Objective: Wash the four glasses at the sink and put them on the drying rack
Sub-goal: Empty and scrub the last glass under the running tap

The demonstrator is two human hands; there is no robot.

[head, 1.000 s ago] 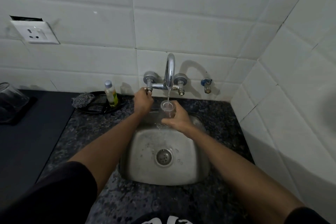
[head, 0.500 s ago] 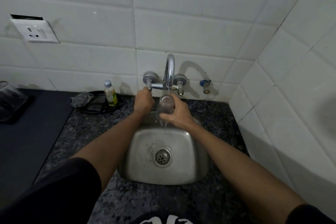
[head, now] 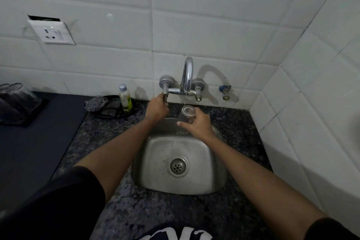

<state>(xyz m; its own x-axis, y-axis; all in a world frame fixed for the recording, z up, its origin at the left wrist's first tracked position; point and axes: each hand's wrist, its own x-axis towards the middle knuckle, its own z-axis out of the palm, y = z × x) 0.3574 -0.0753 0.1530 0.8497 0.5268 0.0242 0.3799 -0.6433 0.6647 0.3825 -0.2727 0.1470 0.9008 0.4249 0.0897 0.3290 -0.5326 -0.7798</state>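
White tiles back the speckled dark worktop (head: 124,210), where the steel sink (head: 155,161) is sunk. Above the sink's far edge my left hand (head: 156,108) curls round the left handle (head: 165,97) of the tap (head: 187,76). My right hand (head: 198,124) grips a clear glass (head: 187,115), mouth up, under the spout, over the sink's back rim. Left of the sink a small bottle (head: 125,97) and a scrubber (head: 96,101) sit on a black tray (head: 111,112). Further left of the sink, upturned glasses (head: 18,95) rest on a dark rack (head: 25,121).
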